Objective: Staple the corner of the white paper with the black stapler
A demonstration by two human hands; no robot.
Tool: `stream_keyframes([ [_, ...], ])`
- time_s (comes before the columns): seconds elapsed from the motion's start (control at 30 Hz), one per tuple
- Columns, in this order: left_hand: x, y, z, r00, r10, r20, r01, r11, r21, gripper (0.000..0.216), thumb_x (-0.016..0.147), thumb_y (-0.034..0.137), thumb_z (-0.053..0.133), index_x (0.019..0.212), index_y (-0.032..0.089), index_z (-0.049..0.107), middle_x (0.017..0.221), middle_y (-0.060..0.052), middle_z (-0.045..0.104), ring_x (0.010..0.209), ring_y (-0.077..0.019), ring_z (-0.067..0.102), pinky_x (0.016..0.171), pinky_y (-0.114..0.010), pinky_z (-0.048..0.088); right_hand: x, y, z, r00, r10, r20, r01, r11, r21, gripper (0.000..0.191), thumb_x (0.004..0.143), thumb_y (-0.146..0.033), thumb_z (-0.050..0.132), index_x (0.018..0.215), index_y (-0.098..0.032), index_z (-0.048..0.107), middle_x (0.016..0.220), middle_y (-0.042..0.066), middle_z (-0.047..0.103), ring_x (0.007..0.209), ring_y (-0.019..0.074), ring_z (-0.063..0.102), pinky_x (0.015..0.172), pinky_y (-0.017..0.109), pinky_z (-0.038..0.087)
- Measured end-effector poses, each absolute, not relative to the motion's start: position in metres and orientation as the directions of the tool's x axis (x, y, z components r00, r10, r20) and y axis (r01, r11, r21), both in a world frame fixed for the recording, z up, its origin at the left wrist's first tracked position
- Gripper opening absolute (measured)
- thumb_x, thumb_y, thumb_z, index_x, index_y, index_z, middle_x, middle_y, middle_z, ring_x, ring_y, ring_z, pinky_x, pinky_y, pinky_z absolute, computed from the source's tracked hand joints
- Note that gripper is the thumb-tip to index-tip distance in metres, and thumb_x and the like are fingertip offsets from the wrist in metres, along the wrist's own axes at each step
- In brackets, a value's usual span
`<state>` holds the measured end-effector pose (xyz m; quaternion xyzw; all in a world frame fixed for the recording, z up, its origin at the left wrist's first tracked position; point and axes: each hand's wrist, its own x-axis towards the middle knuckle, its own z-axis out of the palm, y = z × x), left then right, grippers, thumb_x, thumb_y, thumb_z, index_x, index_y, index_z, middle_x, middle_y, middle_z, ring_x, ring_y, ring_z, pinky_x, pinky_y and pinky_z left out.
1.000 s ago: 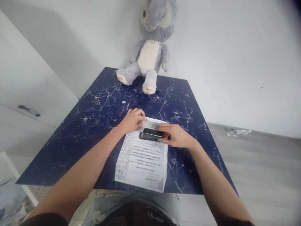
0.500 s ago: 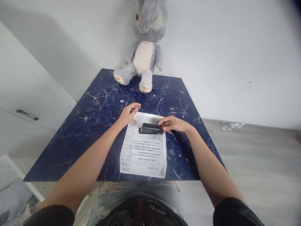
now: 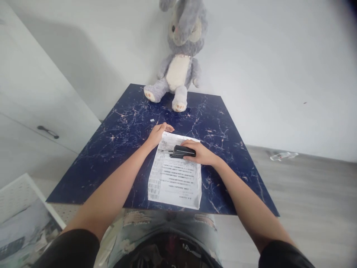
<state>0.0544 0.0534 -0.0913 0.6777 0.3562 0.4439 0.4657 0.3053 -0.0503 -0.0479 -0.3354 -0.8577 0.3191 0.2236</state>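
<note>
Printed sheets of paper [image 3: 178,188] lie on a dark blue marbled table [image 3: 117,130]. My right hand [image 3: 199,153] is wrapped round a black stapler [image 3: 184,150] over the upper part of the paper. A thin metal part [image 3: 166,150] sticks out of the stapler's left end. At the paper's top left corner is my left hand [image 3: 160,133], open, with its fingers stretched to the right. Whether its fingertips press on the paper, I cannot tell.
A grey plush rabbit [image 3: 180,70] sits at the table's far edge against the wall. Beyond my left hand lies a small pale piece [image 3: 152,120]. Clear plastic [image 3: 283,155] is on the floor at the right, and a white cabinet [image 3: 33,108] stands at the left.
My right hand has gone from holding the stapler's right end to wrapping round its body. The metal part now protrudes from the left end. The view has shifted slightly.
</note>
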Motion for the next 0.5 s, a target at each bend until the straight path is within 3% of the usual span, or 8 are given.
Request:
stream_keyframes([
  [0.1,0.054,0.051,-0.090,0.305,0.896,0.322,0.122,-0.372,0.920,0.061,0.103,0.064,0.040,0.097,0.015,0.075,0.106,-0.013,0.079,0.101,-0.0229,0.073,0.093,-0.037,0.057,0.304,-0.052,-0.056,-0.611,0.763,0.209,0.499,0.577,-0.646,0.035,0.096,-0.031,0.064,0.128,-0.018,0.067,0.122,0.010,0.071,0.110,0.0248,0.068,0.099,0.038,0.053],
  [0.2,0.058,0.047,-0.088,0.282,0.901,0.329,0.020,-0.348,0.937,0.053,0.101,0.062,0.048,0.101,0.016,0.074,0.112,-0.013,0.077,0.107,-0.0236,0.072,0.098,-0.038,0.055,0.309,-0.052,-0.062,-0.503,0.775,0.383,0.660,0.630,-0.408,0.045,0.094,-0.011,0.052,0.136,-0.019,0.064,0.135,0.011,0.067,0.123,0.0250,0.063,0.105,0.039,0.050],
  [0.3,0.065,0.040,-0.082,0.275,0.936,0.220,-0.286,-0.139,0.948,0.045,0.100,0.058,0.054,0.105,0.017,0.073,0.122,-0.013,0.075,0.116,-0.0256,0.070,0.104,-0.040,0.052,0.312,-0.051,-0.066,-0.511,0.686,0.519,0.773,0.630,-0.071,0.055,0.091,0.000,0.047,0.138,-0.023,0.065,0.138,0.009,0.066,0.135,0.0255,0.056,0.107,0.040,0.047],
  [0.37,0.071,0.036,-0.079,0.339,0.930,0.143,-0.452,0.027,0.892,0.042,0.098,0.056,0.059,0.106,0.017,0.074,0.128,-0.014,0.073,0.124,-0.0279,0.067,0.108,-0.041,0.050,0.311,-0.051,-0.067,-0.529,0.630,0.568,0.799,0.596,0.083,0.054,0.094,0.000,0.049,0.139,-0.025,0.064,0.139,0.009,0.067,0.139,0.0262,0.054,0.106,0.040,0.047],
  [0.5,0.078,0.030,-0.081,0.530,0.848,-0.011,-0.482,0.312,0.819,0.037,0.097,0.047,0.066,0.110,0.014,0.073,0.120,-0.017,0.075,0.112,-0.0282,0.073,0.099,-0.040,0.056,0.303,-0.052,-0.064,-0.533,0.623,0.572,0.823,0.539,0.180,0.050,0.098,-0.002,0.051,0.141,-0.026,0.062,0.141,0.010,0.065,0.139,0.0286,0.053,0.104,0.043,0.045],
])
